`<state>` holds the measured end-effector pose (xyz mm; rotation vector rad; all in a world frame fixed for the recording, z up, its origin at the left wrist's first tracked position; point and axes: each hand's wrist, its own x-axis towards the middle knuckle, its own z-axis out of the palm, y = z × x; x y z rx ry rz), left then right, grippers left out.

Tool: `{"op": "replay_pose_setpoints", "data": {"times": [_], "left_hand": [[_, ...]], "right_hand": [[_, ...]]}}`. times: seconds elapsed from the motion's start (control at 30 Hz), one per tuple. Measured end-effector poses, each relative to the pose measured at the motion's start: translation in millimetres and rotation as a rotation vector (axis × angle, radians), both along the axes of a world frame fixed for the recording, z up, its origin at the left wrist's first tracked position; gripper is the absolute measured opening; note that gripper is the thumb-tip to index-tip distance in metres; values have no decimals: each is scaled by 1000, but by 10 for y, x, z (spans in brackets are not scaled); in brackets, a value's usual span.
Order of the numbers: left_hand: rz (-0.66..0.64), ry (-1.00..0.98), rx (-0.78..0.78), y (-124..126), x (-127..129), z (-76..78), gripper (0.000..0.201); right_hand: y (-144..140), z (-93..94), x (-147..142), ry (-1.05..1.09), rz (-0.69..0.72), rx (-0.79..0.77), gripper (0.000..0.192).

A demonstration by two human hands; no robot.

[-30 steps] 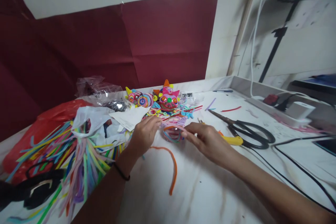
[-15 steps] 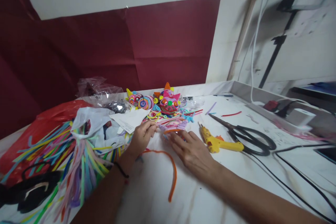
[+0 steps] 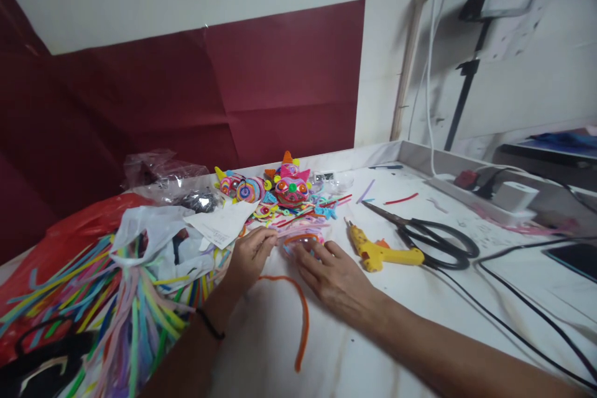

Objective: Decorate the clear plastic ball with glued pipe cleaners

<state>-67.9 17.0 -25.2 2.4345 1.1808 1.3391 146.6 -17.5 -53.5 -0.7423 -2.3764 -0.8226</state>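
Observation:
My left hand (image 3: 254,255) is closed, fingertips pinched together. A long orange pipe cleaner (image 3: 305,317) comes out from beneath it and curves down over the white table; the exact grip is hidden. My right hand (image 3: 333,273) curls its fingers around a small clear plastic piece (image 3: 304,244), which has orange pipe cleaner along its upper edge. The two hands are close together but apart. Just beyond them lie pink and lilac pipe cleaner pieces (image 3: 305,224). To the right of my right hand rests a yellow glue gun (image 3: 385,254).
Large black-handled scissors (image 3: 433,239) lie beside the glue gun, with its cord trailing right. Bundles of colourful pipe cleaners (image 3: 144,317) spread at left near a red bag (image 3: 88,217). Decorated cat-like figures (image 3: 291,186) stand at the back. A power strip (image 3: 480,202) runs along the right edge.
The view has shifted slightly, so the scene sits further left. Both hands stay close together around the same spot, with only slight finger movement; the orange pipe cleaner's tail still lies on the table.

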Motion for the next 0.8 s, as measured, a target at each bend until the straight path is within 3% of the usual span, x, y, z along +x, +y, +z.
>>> {"op": "replay_pose_setpoints", "data": {"times": [0.33, 0.8], "left_hand": [[-63, 47, 61, -2, 61, -60, 21], [-159, 161, 98, -37, 46, -69, 17]], "right_hand": [[16, -15, 105, 36, -76, 20, 20], [-48, -71, 76, 44, -71, -13, 18]]}}
